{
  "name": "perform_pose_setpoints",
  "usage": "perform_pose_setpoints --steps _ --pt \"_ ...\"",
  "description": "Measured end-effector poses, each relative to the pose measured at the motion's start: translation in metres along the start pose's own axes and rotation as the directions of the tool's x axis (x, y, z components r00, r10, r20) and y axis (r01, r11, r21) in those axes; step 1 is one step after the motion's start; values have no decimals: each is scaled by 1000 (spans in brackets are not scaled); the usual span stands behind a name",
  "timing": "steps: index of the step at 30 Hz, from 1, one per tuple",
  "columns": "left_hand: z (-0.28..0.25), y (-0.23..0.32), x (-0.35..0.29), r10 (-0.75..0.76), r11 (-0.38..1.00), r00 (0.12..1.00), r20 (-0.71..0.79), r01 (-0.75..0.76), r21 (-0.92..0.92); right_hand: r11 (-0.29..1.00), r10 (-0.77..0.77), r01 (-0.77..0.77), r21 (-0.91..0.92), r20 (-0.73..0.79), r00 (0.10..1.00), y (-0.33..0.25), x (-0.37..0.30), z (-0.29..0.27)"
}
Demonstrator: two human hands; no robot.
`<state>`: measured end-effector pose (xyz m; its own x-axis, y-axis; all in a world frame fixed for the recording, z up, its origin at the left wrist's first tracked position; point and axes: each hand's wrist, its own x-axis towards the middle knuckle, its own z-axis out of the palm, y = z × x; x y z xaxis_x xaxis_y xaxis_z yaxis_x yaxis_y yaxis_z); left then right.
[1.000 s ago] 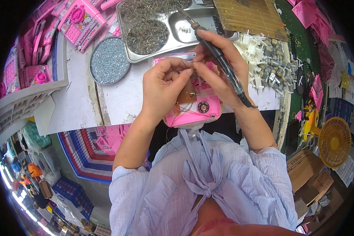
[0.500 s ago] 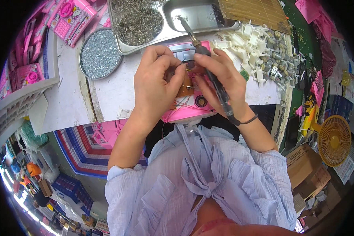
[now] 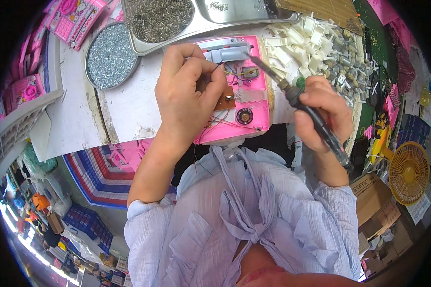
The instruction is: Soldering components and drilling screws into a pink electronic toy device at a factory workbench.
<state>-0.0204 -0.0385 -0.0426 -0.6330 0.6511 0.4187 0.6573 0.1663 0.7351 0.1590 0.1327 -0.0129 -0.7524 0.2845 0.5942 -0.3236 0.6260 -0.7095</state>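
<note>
A pink plastic toy casing [image 3: 215, 136] lies open-side up on the table. It holds a round black speaker [image 3: 244, 115], a brown circuit board [image 3: 226, 99], thin wires and a grey-blue part [image 3: 229, 53] along the top. My left hand [image 3: 189, 88] is over the casing's left side, thumb and fingertips pinched on a thin dark wire near the board. Its fingers hide the wire's lower part. To the right of the casing, my right hand [image 3: 328, 112] is closed round the black handle of a soldering iron [image 3: 311, 112]. The iron's metal tip points up-left, above the casing's upper right.
A round dish of silvery screws [image 3: 111, 56] is at the left. Behind the casing is a metal tray [image 3: 210, 29] with small dark metal pieces. White plastic parts [image 3: 297, 43] and greyish pieces [image 3: 345, 67] are heaped at the right. Pink calculator-like cases [image 3: 76, 21] stand at the far left.
My right hand has moved right and away from the left hand, taking the soldering iron off the casing. More of the casing's inside shows. The left hand remains pinched near the board.
</note>
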Motion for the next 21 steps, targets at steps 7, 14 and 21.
perform_pose_setpoints --steps 7,14,21 --pt "2 0 0 -5 1000 1000 0 5 13 995 -73 78 -64 68 995 3 4 16" --pt "2 -1 -1 11 1000 1000 -3 -11 18 992 -79 88 -87 97 992 8 3 18" --pt "3 -3 -1 37 999 999 -11 -37 23 991 -90 98 -88 87 992 10 2 21"
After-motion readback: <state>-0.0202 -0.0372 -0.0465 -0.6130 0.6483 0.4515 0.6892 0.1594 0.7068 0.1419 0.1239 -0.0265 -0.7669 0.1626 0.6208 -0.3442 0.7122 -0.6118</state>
